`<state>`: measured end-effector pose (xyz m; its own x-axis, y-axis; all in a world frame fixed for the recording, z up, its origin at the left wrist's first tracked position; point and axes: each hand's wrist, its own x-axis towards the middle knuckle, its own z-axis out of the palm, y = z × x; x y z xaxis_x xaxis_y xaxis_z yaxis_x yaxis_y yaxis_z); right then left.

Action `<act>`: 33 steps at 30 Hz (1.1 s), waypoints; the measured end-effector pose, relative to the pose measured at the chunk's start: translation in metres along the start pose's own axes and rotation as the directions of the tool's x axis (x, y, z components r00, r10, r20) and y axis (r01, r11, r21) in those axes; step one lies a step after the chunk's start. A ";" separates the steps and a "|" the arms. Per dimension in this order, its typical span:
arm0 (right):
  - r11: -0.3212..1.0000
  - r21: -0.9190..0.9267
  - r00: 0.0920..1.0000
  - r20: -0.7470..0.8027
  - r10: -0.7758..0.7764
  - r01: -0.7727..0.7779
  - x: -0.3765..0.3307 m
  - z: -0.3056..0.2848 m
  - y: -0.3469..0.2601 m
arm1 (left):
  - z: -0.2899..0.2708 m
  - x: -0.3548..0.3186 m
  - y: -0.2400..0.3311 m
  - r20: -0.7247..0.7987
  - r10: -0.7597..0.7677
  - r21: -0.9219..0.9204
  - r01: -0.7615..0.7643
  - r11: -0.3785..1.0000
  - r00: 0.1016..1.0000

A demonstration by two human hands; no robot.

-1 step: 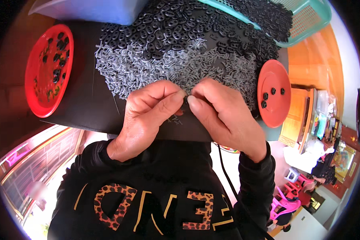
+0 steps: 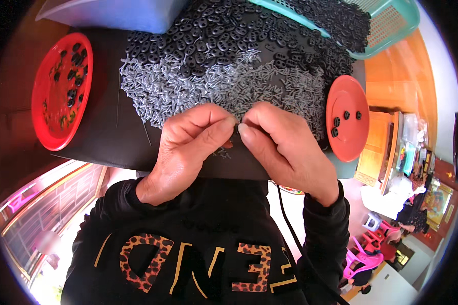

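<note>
Fingertips almost meeting, my left hand point(image 2: 188, 150) and my right hand point(image 2: 287, 147) pinch a small black piece point(image 2: 237, 128) between them, mostly hidden by the thumbs and fingers. Just beyond my hands spreads a heap of short, thin silver-grey pieces point(image 2: 163, 91), too small to tell their exact kind. A few more lie under my hands, near the table's front edge. Behind that heap are many oval black plastic pieces with two holes point(image 2: 221, 43).
A red plate point(image 2: 38, 109) with several black pieces stands at the left, an orange-red plate point(image 2: 348, 145) with several more at the right. A bluish bin point(image 2: 122, 15) and a green basket point(image 2: 389, 35) of small black parts sit at the back of the dark tabletop point(image 2: 104, 122).
</note>
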<state>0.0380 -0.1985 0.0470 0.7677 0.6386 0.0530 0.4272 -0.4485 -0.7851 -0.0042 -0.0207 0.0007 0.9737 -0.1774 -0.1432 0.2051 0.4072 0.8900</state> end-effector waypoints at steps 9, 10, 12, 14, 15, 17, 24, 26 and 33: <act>0.827 -0.018 0.780 -0.345 0.523 -0.563 -0.064 -0.091 0.017 | 0.001 0.001 0.002 0.112 -0.141 0.036 0.137 0.990 0.984; 0.823 -0.024 0.773 -0.359 0.523 -0.568 -0.074 -0.104 0.028 | 0.004 0.002 0.003 0.131 -0.145 0.042 0.140 0.989 0.981; 0.710 -0.067 0.688 -0.329 0.647 -0.701 -0.090 -0.115 0.047 | 0.005 -0.001 0.004 0.163 -0.137 0.055 0.129 0.990 0.977; 0.757 -0.198 0.759 -0.389 0.522 -0.622 -0.093 -0.117 0.062 | 0.006 0.000 0.004 0.174 -0.144 0.070 0.133 0.989 0.974; 0.779 -0.325 0.819 -0.422 0.387 -0.536 -0.087 -0.116 0.064 | 0.005 0.001 0.002 0.174 -0.144 0.072 0.133 0.989 0.974; 0.774 -0.352 0.832 -0.401 0.384 -0.527 -0.067 -0.116 0.061 | 0.003 0.003 -0.001 0.159 -0.164 0.058 0.157 0.986 0.974; 0.682 -0.702 0.975 -0.212 0.071 -0.203 0.039 -0.099 0.087 | -0.001 0.005 0.006 0.179 -0.192 0.045 0.187 0.981 0.965; 0.624 -0.750 0.975 -0.194 0.111 -0.220 0.050 -0.092 0.099 | -0.003 0.005 0.007 0.174 -0.180 0.024 0.178 0.984 0.968; 0.527 -0.830 0.980 -0.108 0.167 -0.181 0.065 -0.083 0.116 | -0.009 0.008 0.010 0.152 -0.162 0.046 0.157 0.987 0.975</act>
<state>0.1770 -0.2606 0.0103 0.8753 0.4834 -0.0123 0.4825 -0.8714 0.0892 0.0063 -0.0099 0.0042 0.9009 -0.3754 -0.2177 0.3503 0.3331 0.8754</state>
